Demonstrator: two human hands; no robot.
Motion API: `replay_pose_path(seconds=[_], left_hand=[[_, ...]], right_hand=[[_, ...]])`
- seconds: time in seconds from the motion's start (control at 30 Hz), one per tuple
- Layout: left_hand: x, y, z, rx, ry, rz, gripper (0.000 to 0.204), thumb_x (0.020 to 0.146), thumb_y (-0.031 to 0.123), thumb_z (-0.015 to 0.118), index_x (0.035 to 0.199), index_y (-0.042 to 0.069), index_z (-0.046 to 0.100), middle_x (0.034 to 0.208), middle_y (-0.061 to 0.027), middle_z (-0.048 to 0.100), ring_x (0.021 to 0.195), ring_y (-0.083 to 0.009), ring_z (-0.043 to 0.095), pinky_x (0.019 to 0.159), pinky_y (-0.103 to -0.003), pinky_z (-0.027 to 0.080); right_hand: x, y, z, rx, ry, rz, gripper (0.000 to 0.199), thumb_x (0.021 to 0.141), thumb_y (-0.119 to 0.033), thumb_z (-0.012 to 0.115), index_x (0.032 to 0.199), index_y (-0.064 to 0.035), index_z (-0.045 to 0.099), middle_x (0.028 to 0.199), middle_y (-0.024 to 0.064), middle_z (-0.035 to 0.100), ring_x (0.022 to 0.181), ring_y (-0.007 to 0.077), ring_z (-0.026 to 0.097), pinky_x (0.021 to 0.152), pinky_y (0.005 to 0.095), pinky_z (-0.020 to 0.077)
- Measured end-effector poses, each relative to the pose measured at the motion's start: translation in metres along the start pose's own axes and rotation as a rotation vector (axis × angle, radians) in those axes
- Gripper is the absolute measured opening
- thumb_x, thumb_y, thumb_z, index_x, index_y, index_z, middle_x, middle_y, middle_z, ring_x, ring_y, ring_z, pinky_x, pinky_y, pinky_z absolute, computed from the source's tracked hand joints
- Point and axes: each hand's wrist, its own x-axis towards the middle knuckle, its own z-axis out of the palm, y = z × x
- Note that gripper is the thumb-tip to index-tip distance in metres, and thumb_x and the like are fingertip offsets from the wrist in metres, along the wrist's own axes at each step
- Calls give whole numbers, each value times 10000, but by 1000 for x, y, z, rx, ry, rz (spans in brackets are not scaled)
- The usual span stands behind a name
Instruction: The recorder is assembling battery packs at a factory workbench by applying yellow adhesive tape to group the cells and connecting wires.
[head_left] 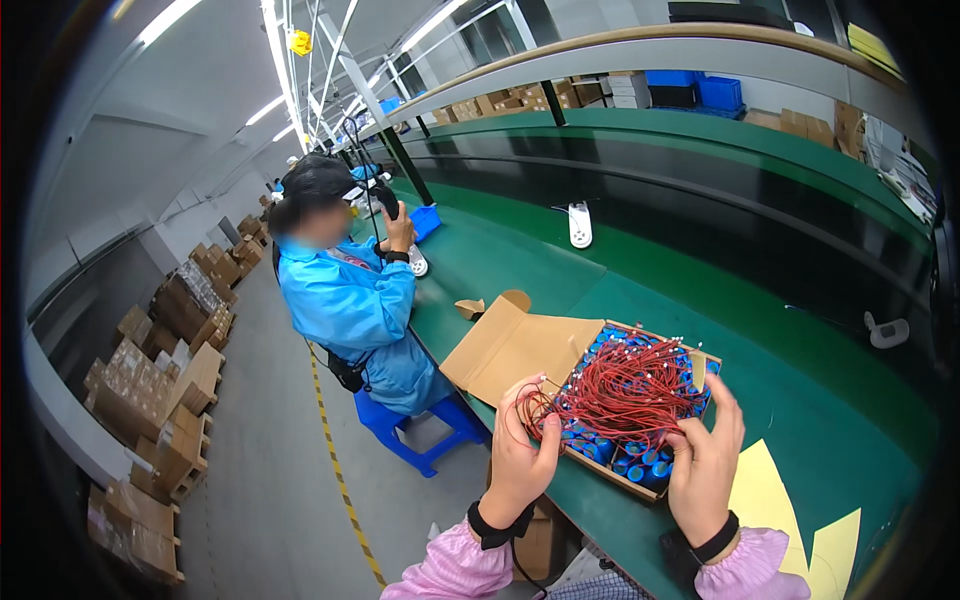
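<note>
While green bench (620, 300) bears open carton (530, 350), boxes (130, 380) line left wall (75, 420).

This is a factory workshop set up for assembly work. A long green bench (540, 265) runs far into the hall, and near its close edge an open cardboard box (515, 350) holds blue cylinders (650, 468) and red wires (640, 390) in bulk. Farther along that edge, a co-worker (345, 290) in a blue jacket sits on a plastic stool (425, 445). Beside the bench, striped tape (340, 480) marks the grey floor (265, 480), cartons (130, 375) stand stacked on pallets (190, 472), and strip lights (168, 20) hang overhead.
</note>
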Motion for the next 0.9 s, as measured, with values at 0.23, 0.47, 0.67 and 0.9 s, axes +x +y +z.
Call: replay_pose_path(seconds=[0.23, 0.47, 0.67, 0.9], left_hand=[[-5, 5, -4, -63, -56, -1, 482, 862, 52, 630, 1275, -10, 389, 1351, -203, 450, 1246, -299, 469, 1047, -373, 357], [-11, 47, -3, 47, 2, 249, 864, 668, 259, 831, 1337, 37, 330, 1383, -254, 372, 1323, -400, 354, 1099, -508, 273], [-35, 101, 37, -449, -497, 436, 422, 740, 158, 743, 1114, 57, 576, 1132, -118, 598, 1110, -310, 558, 968, -459, 444], [2, 131, 85, -134, -270, 396, 470, 713, 57, 723, 1149, 40, 548, 1183, -152, 575, 1183, -337, 492, 1002, -417, 391]], right_hand=[[30, -30, -72, 371, 26, 79, 142, 944, -47, 470, 862, -8, 580, 1436, 172, 383, 1300, 303, 414, 937, 350, 470], [27, 23, -156, 63, 259, -171, 342, 1000, -187, 423, 1261, -31, 579, 1527, 121, 307, 1366, 258, 364, 1097, 349, 289], [16, 76, -213, 86, 416, -158, 418, 1028, -190, 374, 1381, 21, 449, 1535, 95, 300, 1301, 186, 435, 1100, 309, 326], [-4, 81, -241, 176, 349, -73, 387, 1027, -186, 406, 1330, 45, 475, 1503, 88, 333, 1143, 126, 535, 1001, 258, 403]])
